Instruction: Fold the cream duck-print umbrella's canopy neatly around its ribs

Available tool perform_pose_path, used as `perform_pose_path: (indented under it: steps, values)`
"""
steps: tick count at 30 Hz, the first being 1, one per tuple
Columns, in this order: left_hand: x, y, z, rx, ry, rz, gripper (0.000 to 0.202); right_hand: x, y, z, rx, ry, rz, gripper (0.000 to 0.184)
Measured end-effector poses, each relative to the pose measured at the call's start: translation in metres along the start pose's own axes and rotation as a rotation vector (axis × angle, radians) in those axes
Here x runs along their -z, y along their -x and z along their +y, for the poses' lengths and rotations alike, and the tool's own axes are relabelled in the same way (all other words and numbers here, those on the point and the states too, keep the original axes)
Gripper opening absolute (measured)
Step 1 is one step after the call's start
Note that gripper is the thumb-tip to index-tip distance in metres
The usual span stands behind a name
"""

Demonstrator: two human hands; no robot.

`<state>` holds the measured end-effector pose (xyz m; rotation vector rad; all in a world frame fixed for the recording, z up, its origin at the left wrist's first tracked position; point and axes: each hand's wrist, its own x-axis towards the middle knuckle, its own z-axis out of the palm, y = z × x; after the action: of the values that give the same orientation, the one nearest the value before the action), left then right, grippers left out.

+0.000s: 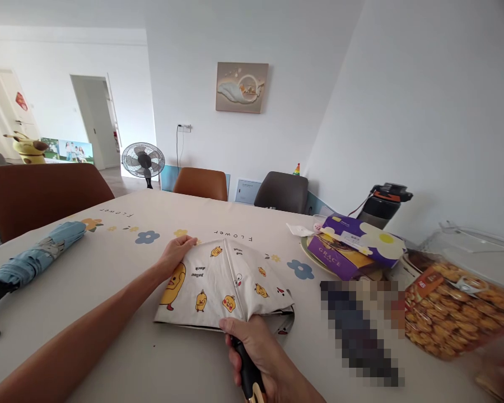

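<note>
A white umbrella [218, 282] printed with yellow ducks lies partly folded on the table in front of me, its canopy loose and spread flat. My right hand [256, 347] is wrapped round its black handle, with the thumb up against the canopy's near edge. At the canopy's far left edge, my left hand [177, 254] has its fingers closed on the fabric; some of the fingertips are hard to see. A second umbrella [42, 254], light blue and rolled up, rests to the left, apart from both hands.
The table wears a pale flower-print tablecloth [126, 263]. On the right are a purple tissue box [340, 257], a black bottle [380, 204] and a bag of cookies [453, 308]; a blurred patch hides something nearer. Chairs [201, 183] and a fan [143, 161] stand beyond.
</note>
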<state>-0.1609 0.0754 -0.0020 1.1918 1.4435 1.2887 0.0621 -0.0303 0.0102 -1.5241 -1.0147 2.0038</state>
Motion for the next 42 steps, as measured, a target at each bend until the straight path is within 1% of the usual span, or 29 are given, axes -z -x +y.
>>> perform_pose_path:
  steps: [2,3,5,7,9,11,12,13,15,16,17,18,21,24,26,28,30,32,35,38,40,42]
  values:
    - [0.003,-0.006,-0.004,-0.007,-0.082,0.123,0.035,0.0,0.0,0.0,-0.007,0.0,-0.011,0.021]
    - [0.004,-0.009,-0.006,-0.021,-0.142,0.163,0.035,0.0,0.001,0.0,-0.002,0.002,-0.016,0.021]
    - [0.007,-0.012,-0.008,-0.046,-0.25,0.196,0.034,-0.001,0.001,0.0,-0.002,0.011,-0.027,0.021]
    - [0.007,-0.01,-0.005,-0.068,-0.336,0.226,0.032,-0.001,0.001,0.001,0.004,0.024,-0.026,0.022]
    - [0.002,-0.003,0.004,-0.155,-0.413,0.279,0.027,-0.001,0.001,0.0,0.023,0.041,-0.009,0.022]
    - [-0.008,0.01,0.017,-0.276,-0.494,0.319,0.024,-0.001,0.003,-0.001,0.054,0.053,0.018,0.022]
    - [-0.015,0.018,0.023,-0.309,-0.511,0.284,0.025,-0.002,0.004,-0.002,0.068,0.055,0.032,0.022]
    - [-0.023,0.027,0.03,-0.292,-0.506,0.194,0.029,-0.002,0.006,-0.003,0.085,0.054,0.046,0.022]
    - [-0.038,0.043,0.039,-0.156,-0.439,-0.107,0.04,-0.003,0.008,-0.005,0.116,0.053,0.078,0.022]
    - [-0.045,0.05,0.043,-0.085,-0.403,-0.23,0.044,-0.003,0.008,-0.006,0.128,0.054,0.095,0.022]
    - [-0.051,0.056,0.044,-0.028,-0.369,-0.321,0.046,-0.003,0.008,-0.006,0.136,0.058,0.112,0.022]
    - [-0.055,0.06,0.045,0.013,-0.343,-0.373,0.047,-0.003,0.008,-0.007,0.142,0.062,0.13,0.022]
    - [-0.064,0.068,0.043,0.09,-0.258,-0.398,0.048,-0.002,0.006,-0.008,0.163,0.082,0.175,0.021]
    - [-0.069,0.072,0.039,0.172,-0.131,-0.393,0.05,-0.003,0.005,-0.007,0.176,0.127,0.2,0.02]
    - [-0.072,0.075,0.039,0.201,-0.065,-0.399,0.054,-0.003,0.006,-0.007,0.174,0.19,0.217,0.021]
    - [-0.074,0.079,0.042,0.216,-0.049,-0.403,0.057,-0.003,0.006,-0.006,0.177,0.241,0.23,0.023]
    - [-0.075,0.082,0.047,0.219,-0.053,-0.417,0.058,-0.003,0.006,-0.005,0.192,0.247,0.228,0.022]
    - [-0.076,0.084,0.05,0.214,-0.037,-0.457,0.057,-0.002,0.005,-0.004,0.205,0.245,0.214,0.021]
    - [-0.078,0.087,0.05,0.168,0.076,-0.516,0.052,0.0,0.002,-0.002,0.212,0.267,0.199,0.025]
    - [-0.081,0.09,0.047,0.111,0.204,-0.501,0.049,-0.001,0.001,-0.001,0.21,0.265,0.192,0.029]
    - [-0.082,0.09,0.047,0.092,0.252,-0.506,0.049,-0.001,0.001,-0.002,0.209,0.255,0.196,0.027]
    - [-0.08,0.088,0.049,0.096,0.274,-0.567,0.048,-0.001,0.003,-0.004,0.209,0.233,0.196,0.026]
